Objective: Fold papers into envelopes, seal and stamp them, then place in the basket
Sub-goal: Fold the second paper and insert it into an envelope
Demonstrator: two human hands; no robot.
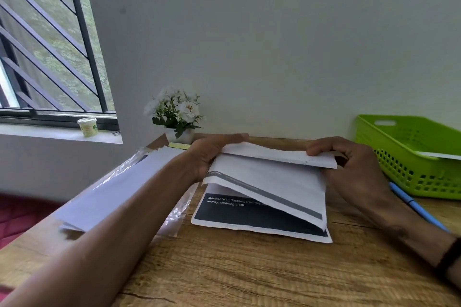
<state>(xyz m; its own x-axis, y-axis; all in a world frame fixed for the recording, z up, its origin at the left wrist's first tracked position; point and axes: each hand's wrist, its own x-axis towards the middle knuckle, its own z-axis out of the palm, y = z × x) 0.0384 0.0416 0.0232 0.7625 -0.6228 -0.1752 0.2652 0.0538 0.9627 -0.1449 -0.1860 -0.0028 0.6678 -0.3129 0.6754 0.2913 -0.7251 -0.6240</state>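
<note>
To my left a stack of blank sheets point(117, 182) is waiting beside my forearm, so most of the folding is, I judge, still ahead. My left hand point(212, 154) is reaching forward, palm inward, pinching the far-left corner of the printed paper point(264, 197) on the wooden desk point(224, 269). I am folding its top flap toward me. My right hand point(349, 164) is gripping the right end, thumb on top. Far right, the green basket point(409, 157) is already holding something white, perhaps one envelope.
</note>
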